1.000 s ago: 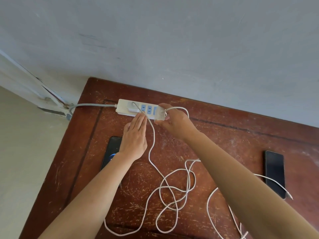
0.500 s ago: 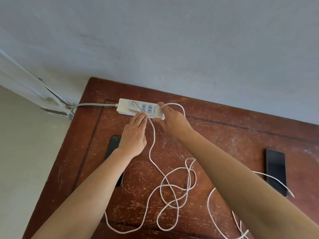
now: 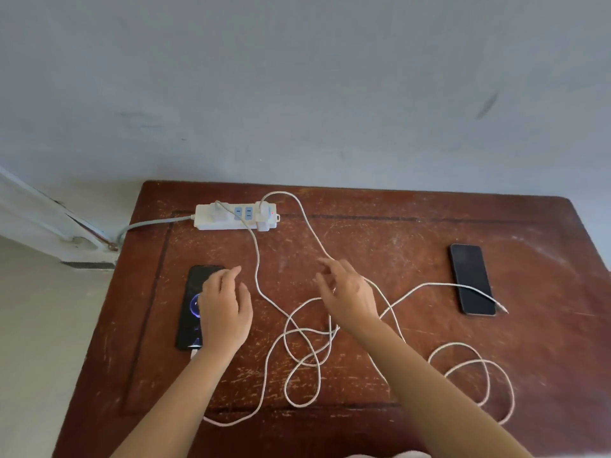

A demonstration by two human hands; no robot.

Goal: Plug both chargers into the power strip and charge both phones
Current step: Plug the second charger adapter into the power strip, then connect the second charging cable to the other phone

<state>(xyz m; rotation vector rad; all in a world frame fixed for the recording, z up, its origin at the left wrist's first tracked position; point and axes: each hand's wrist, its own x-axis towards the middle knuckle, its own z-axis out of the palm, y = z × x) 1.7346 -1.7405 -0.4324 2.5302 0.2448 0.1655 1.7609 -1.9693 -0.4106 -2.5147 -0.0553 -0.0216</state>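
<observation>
So the table (image 3: 396, 246) was this scratched-up red wood thing pushed against the wall, and the power strip (image 3: 236, 218) sat at its far left, long axis running left to right. Both chargers looked seated: one white block (image 3: 218, 211) at the strip's left end, the other (image 3: 263, 223) at its right end, right by a little red light.

The left phone (image 3: 193, 302) lay near the left edge, long axis pointing far to near, screen lit with a blue ring, so I'd say that one was charging. The right phone (image 3: 471, 279) was way over on the right, same far-to-near orientation, screen dark.

Here's what mattered for you: the loose cable tip (image 3: 501, 307) was lying just beside the near right corner of that dark phone, resting across its near end, not plugged in as far as I could tell. The white cable (image 3: 426, 285) ran from it back left, passing under your right hand (image 3: 347, 292). So the tip was off to the right and a bit nearer than your fingers (image 3: 325, 262), and your right hand was clearly the closer one.

Your right hand hovered mid-table, palm down, fingers spread wide, holding nothing. Your left hand (image 3: 224, 309) floated over the lit phone, fingers loose and open, also empty.

My guess: reach right, pinch the tip, and line it up with the phone's near edge.
</observation>
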